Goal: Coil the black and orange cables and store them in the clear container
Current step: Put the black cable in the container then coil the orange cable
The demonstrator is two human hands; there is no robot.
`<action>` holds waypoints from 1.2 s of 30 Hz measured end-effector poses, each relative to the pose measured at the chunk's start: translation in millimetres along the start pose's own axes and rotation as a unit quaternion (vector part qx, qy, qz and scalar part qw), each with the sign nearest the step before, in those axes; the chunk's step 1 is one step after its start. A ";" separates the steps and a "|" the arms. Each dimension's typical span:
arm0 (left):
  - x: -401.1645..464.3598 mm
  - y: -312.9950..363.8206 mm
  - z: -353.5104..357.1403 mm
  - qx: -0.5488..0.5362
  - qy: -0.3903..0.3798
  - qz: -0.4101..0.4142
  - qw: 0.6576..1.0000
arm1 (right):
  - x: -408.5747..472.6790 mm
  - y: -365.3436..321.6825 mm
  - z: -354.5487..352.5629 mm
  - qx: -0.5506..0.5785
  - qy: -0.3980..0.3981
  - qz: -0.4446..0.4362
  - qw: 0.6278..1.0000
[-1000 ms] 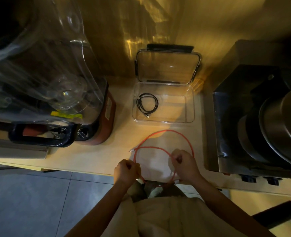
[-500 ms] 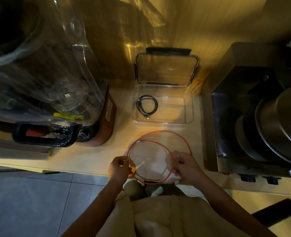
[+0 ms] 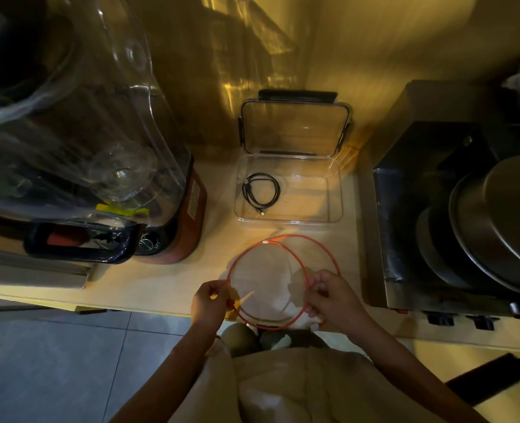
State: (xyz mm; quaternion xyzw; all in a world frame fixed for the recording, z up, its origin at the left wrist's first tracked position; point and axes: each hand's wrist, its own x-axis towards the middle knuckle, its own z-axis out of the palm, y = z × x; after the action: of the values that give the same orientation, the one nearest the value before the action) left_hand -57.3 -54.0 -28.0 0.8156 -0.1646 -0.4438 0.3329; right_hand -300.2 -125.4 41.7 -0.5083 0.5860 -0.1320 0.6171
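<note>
The orange cable (image 3: 283, 239) forms two overlapping loops over the counter's front edge. My left hand (image 3: 210, 305) pinches the loops on their left side. My right hand (image 3: 329, 296) pinches them on the right. A white connector shows at the top of the loops. The clear container (image 3: 335, 190) stands behind with its lid hinged up against the wall. The black cable (image 3: 261, 193) lies coiled in the container's left half.
A large blender with a clear jar and red base (image 3: 188, 215) stands left of the container. A black stove with stacked metal pots (image 3: 481, 227) fills the right. The pale counter (image 3: 148, 279) ends just in front of my hands; grey floor tiles lie below.
The loose arc of orange cable has been gathered into a rounder double loop. My left hand moved left and my hands spread apart, both still on the cable.
</note>
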 end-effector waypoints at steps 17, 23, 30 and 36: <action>-26.1 105.0 -30.1 0.037 -0.062 0.260 0.963 | -9.8 -66.4 -18.0 -0.129 -0.021 -0.215 0.968; -38.9 123.1 -27.7 0.026 -0.328 0.166 0.930 | -7.9 -95.9 -25.0 -0.093 0.066 -0.274 0.955; -40.2 127.0 -28.1 -0.149 -0.535 -0.014 0.832 | -7.7 -100.5 -26.8 -0.079 0.103 -0.277 0.952; -46.7 131.7 -28.8 -0.259 -0.574 -0.055 0.775 | -4.7 -97.9 -27.6 -0.084 0.126 -0.262 0.953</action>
State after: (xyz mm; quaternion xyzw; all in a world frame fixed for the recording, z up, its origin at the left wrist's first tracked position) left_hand -55.5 -111.6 102.5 0.2998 -0.1586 -0.8730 0.3505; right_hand -282.8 -178.8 126.7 -0.6732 0.5141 -0.3019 0.4374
